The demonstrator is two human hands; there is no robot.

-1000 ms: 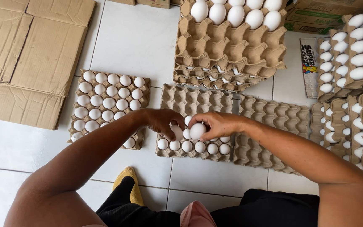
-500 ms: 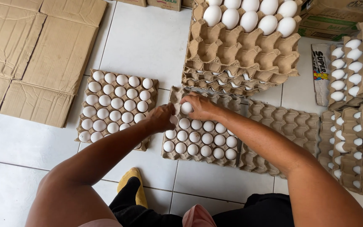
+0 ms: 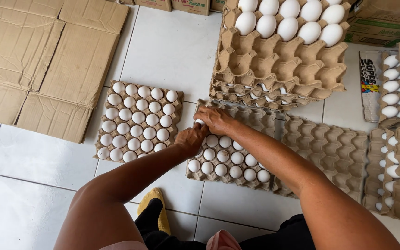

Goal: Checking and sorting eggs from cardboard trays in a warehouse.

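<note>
A white egg [image 3: 200, 121], just left of frame centre, is held in the fingers of the right hand [image 3: 215, 119] over a rear cup of the half-filled tray [image 3: 260, 121]. The left hand [image 3: 190, 138] rests on the tray's near-left eggs; its fingers are curled, and whether anything is gripped cannot be told. The egg is best lowered straight into the empty cup, clear of neighbours. A full tray [image 3: 137, 121] lies left on the tiled floor [image 3: 172, 51].

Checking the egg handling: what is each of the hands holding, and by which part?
The right hand covers a white egg from above at the tray. Whether the left hand holds anything cannot be told.
</note>
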